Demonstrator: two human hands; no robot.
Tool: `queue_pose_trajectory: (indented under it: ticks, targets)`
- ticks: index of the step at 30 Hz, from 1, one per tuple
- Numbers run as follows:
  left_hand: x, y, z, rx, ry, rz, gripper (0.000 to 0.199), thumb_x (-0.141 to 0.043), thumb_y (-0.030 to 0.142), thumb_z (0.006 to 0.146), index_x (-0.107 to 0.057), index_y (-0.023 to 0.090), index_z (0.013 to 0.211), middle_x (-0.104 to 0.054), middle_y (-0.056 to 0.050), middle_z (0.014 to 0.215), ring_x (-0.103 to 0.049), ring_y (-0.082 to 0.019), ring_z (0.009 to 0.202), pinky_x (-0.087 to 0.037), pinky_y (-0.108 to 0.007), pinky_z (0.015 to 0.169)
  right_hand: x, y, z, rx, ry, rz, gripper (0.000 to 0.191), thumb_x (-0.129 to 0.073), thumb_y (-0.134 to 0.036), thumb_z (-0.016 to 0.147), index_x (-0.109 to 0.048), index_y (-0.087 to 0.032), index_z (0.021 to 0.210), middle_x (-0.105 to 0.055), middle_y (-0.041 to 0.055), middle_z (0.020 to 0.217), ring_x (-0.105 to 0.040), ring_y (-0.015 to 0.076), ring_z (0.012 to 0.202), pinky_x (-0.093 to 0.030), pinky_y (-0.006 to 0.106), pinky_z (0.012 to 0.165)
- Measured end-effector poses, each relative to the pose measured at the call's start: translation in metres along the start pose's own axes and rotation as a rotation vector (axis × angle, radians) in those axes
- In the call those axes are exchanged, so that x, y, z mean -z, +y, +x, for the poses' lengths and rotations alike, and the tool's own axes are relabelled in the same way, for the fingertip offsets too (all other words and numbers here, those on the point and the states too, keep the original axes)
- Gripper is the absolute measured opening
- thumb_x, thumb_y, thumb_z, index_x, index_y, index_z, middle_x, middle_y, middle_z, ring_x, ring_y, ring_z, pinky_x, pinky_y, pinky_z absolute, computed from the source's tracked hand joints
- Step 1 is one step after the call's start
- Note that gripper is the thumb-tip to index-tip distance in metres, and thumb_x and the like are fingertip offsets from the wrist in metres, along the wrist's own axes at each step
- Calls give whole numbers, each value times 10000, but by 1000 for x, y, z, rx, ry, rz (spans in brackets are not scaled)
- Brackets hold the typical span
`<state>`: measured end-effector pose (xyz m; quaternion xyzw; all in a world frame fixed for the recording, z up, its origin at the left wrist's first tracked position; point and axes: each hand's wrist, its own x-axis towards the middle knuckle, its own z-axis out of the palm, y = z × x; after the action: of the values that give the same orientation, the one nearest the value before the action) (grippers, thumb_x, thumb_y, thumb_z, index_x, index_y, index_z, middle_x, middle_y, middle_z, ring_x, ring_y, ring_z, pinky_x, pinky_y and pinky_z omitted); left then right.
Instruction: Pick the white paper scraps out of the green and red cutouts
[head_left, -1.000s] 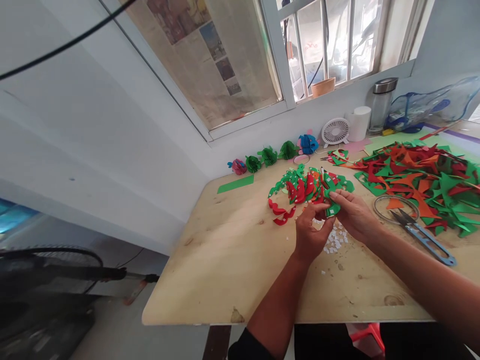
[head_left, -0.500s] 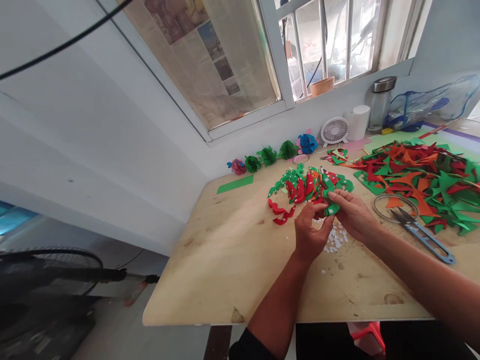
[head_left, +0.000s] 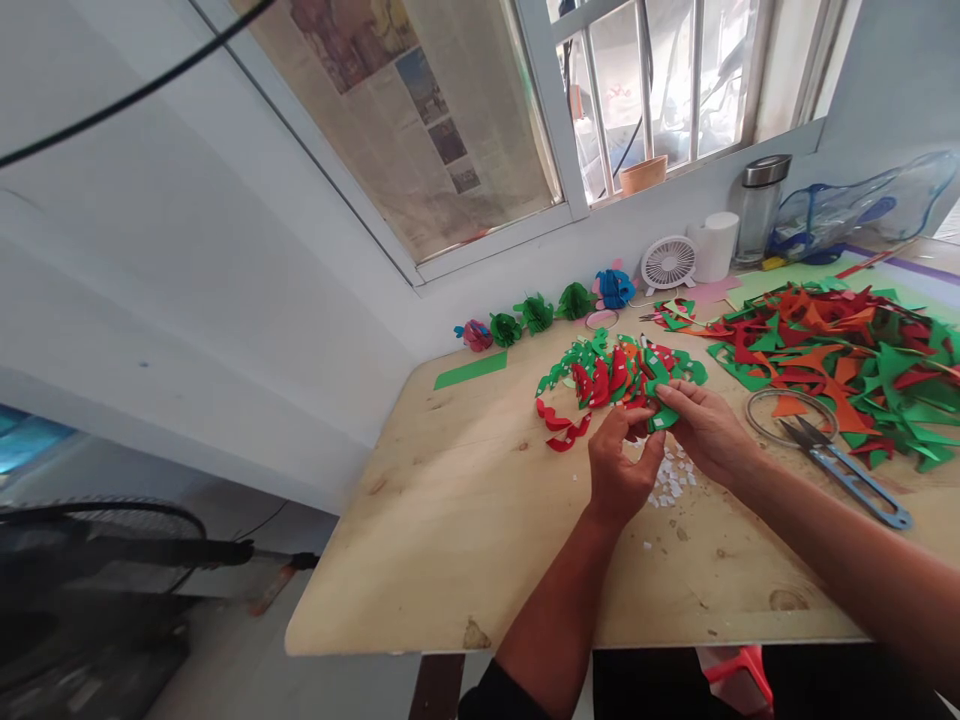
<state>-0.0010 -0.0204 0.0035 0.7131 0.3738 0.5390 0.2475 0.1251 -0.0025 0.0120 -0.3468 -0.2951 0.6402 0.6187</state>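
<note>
My left hand (head_left: 621,462) and my right hand (head_left: 709,428) meet over the wooden table. Between their fingers is a green paper piece (head_left: 660,420) with small white squares on it. My right thumb and fingers pinch its upper right side, and my left fingers are curled at its lower left. Just beyond lies a heap of red, green and orange cut paper shapes (head_left: 598,372), some with white squares. Small white paper bits (head_left: 673,478) are scattered under my hands.
To the right are blue-handled snips (head_left: 862,485), a metal ring (head_left: 750,410) and a large pile of paper scraps (head_left: 847,350). Paper ornaments (head_left: 536,312), a small white fan (head_left: 669,264) and a glass bottle (head_left: 757,215) stand by the wall.
My left thumb has shifted slightly away from the green paper piece. Otherwise both hands hold nearly the same position.
</note>
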Motion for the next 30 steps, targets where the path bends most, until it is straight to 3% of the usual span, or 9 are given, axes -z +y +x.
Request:
queue_pose_trajectory:
  ticks: [12, 20, 24, 30]
  targets:
    - [-1, -2, -2, 51, -15, -24, 219, -560, 193, 782, -604, 181, 996, -661, -57, 891, -575, -128, 701, -501, -266, 682, 0, 0, -1, 9, -22, -11, 234, -793, -371, 634, -641, -192, 645, -598, -21, 641, -521, 102, 620, -437, 221, 601]
    - [-1, 1, -1, 91, -44, -37, 346, -637, 244, 730, -564, 188, 1064, -642, -35, 856, -565, -120, 675, -491, -263, 656, 0, 1, 0, 27, 48, -43, 269, -807, -405, 589, -642, -204, 659, -596, -17, 644, -514, 113, 599, -426, 239, 562]
    - [-4, 0, -2, 104, 26, -7, 296, -666, 287, 719, -580, 189, 985, -631, -20, 799, -550, -113, 648, -482, -251, 629, -2, 3, -1, 29, 48, -38, 265, -809, -390, 594, -636, -202, 663, -580, -25, 625, -496, 100, 582, -396, 212, 529]
    - [-4, -3, -2, 55, 22, 11, 195, -630, 257, 758, -607, 194, 941, -654, -37, 861, -558, -113, 656, -486, -248, 618, -2, 5, -1, 52, 23, -38, 260, -804, -374, 609, -622, -193, 650, -554, -32, 617, -476, 90, 582, -393, 204, 542]
